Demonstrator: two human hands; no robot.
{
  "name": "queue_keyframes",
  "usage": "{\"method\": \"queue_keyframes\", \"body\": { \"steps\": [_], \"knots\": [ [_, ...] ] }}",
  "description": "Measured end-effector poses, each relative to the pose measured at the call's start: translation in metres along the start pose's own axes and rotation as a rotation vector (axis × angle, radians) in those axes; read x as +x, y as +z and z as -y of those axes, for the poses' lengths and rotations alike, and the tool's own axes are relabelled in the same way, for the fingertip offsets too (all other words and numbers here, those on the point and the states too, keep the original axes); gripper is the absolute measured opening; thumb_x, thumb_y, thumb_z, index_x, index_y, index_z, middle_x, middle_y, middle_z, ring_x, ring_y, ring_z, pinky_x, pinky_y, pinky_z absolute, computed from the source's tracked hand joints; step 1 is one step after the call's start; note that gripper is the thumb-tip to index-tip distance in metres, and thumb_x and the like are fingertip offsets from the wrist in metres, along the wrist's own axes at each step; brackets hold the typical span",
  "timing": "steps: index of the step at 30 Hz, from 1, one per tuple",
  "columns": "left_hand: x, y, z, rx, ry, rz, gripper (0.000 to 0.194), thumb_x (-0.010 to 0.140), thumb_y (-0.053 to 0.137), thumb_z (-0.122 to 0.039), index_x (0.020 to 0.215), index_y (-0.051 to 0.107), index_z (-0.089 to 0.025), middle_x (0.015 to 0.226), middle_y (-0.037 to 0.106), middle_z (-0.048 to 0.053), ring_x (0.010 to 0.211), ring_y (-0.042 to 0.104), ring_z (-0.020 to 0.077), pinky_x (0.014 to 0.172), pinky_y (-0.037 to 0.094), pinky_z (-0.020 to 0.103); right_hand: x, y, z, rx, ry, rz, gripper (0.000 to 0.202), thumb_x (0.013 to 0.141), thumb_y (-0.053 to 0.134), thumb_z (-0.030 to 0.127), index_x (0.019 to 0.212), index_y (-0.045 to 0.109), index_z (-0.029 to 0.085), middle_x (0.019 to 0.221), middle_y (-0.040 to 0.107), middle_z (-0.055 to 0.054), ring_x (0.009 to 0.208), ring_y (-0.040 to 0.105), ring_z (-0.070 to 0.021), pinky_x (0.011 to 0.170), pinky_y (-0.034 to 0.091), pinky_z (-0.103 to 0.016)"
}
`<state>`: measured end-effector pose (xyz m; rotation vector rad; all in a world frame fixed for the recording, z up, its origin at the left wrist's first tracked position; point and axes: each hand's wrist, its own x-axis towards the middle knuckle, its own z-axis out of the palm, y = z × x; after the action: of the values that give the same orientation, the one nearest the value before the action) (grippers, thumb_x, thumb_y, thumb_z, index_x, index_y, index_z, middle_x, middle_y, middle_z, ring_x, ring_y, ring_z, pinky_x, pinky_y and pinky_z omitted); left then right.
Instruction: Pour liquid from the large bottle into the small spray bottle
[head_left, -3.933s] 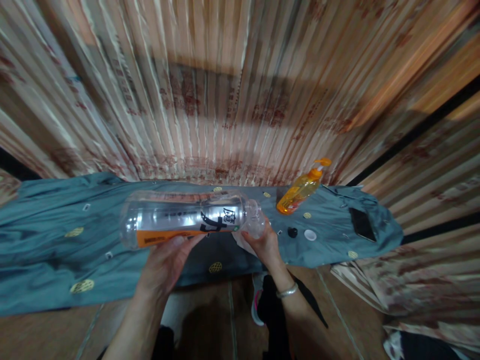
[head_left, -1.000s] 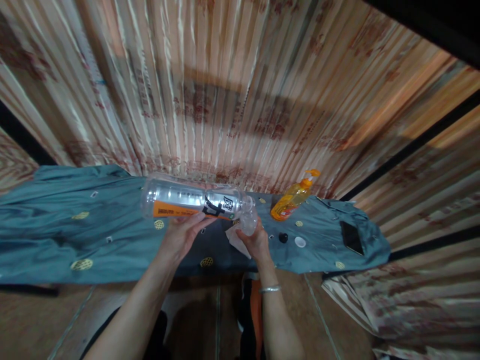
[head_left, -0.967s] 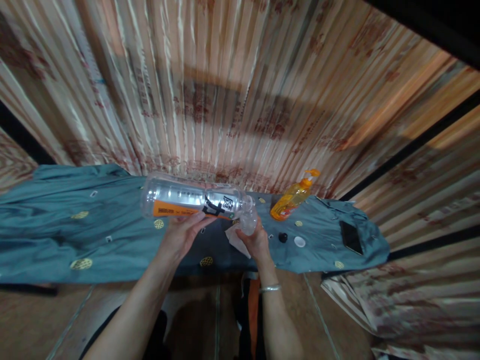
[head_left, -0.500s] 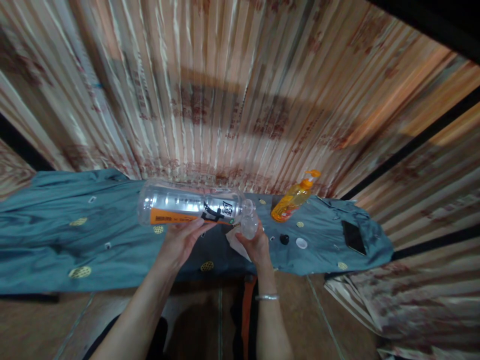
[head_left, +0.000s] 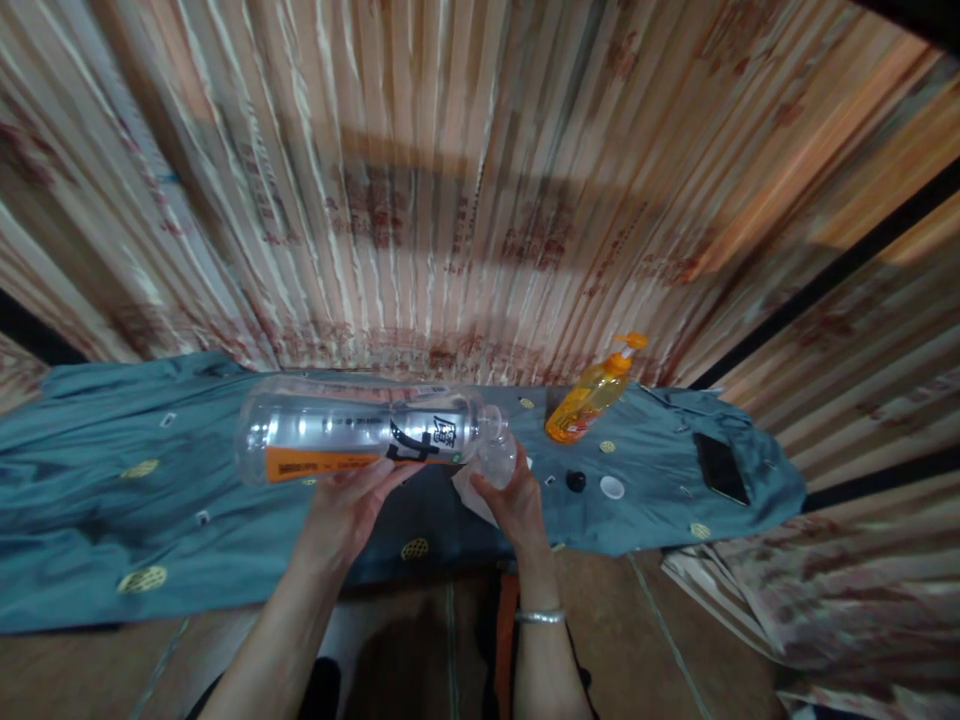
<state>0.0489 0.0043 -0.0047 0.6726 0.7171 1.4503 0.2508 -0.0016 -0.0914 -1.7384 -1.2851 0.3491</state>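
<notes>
A large clear plastic bottle with a silver and orange label lies on its side in the air. My left hand is closed around its underside. The bottle's neck points right and meets the mouth of a small clear container. My right hand grips this small container, a little bottle by its look. Beneath it, partly hidden by my right hand, a white paper lies on the cloth. Whether liquid passes between the two is too unclear to see.
On the teal cloth, an orange pump bottle stands to the right. Nearer me are a black cap and a white round lid. A dark phone lies at the far right. Patterned curtains hang behind.
The large bottle has shifted left and slightly down in view, its base end lower than before. Both hands keep their hold, and the camera view has moved a little.
</notes>
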Motion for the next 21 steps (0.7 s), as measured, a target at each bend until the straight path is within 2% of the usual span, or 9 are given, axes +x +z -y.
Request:
{"method": "queue_keyframes", "body": {
  "steps": [4, 9, 14, 21],
  "knots": [
    [0.0006, -0.0002, -0.001, 0.006, 0.004, -0.009, 0.048, 0.054, 0.091, -0.026, 0.099, 0.074, -0.028, 0.094, 0.081, 0.001, 0.106, 0.071, 0.037, 0.087, 0.062, 0.054, 0.0002, -0.0005, 0.0011, -0.013, 0.012, 0.01, 0.069, 0.067, 0.075, 0.031, 0.131, 0.053, 0.016, 0.114, 0.073, -0.013, 0.103, 0.071, -0.031, 0.086, 0.059, -0.041],
    [-0.0012, 0.002, -0.0021, 0.016, -0.007, -0.015, 0.051, 0.056, 0.091, -0.028, 0.104, 0.073, -0.027, 0.098, 0.08, 0.002, 0.109, 0.069, 0.0378, 0.091, 0.06, 0.057, -0.0001, -0.0014, 0.0023, -0.024, 0.004, 0.012, 0.068, 0.068, 0.075, 0.031, 0.13, 0.054, 0.014, 0.114, 0.072, -0.014, 0.103, 0.071, -0.0307, 0.087, 0.059, -0.04],
    [-0.0022, 0.0033, -0.0038, 0.03, -0.007, -0.008, 0.051, 0.055, 0.091, -0.028, 0.103, 0.073, -0.028, 0.101, 0.08, 0.003, 0.113, 0.067, 0.0387, 0.093, 0.058, 0.058, -0.0006, 0.0016, -0.0002, -0.04, -0.024, -0.01, 0.067, 0.069, 0.073, 0.029, 0.131, 0.054, 0.015, 0.115, 0.072, -0.013, 0.104, 0.071, -0.0295, 0.088, 0.058, -0.04],
    [-0.0022, 0.0056, -0.0039, 0.018, 0.0, -0.031, 0.052, 0.051, 0.093, -0.03, 0.1, 0.074, -0.028, 0.1, 0.08, 0.002, 0.11, 0.069, 0.0373, 0.088, 0.062, 0.054, -0.0012, 0.0015, -0.0002, -0.043, -0.04, -0.016, 0.066, 0.069, 0.074, 0.027, 0.131, 0.054, 0.013, 0.119, 0.07, -0.016, 0.109, 0.069, -0.0307, 0.092, 0.057, -0.042]
  ]
}}
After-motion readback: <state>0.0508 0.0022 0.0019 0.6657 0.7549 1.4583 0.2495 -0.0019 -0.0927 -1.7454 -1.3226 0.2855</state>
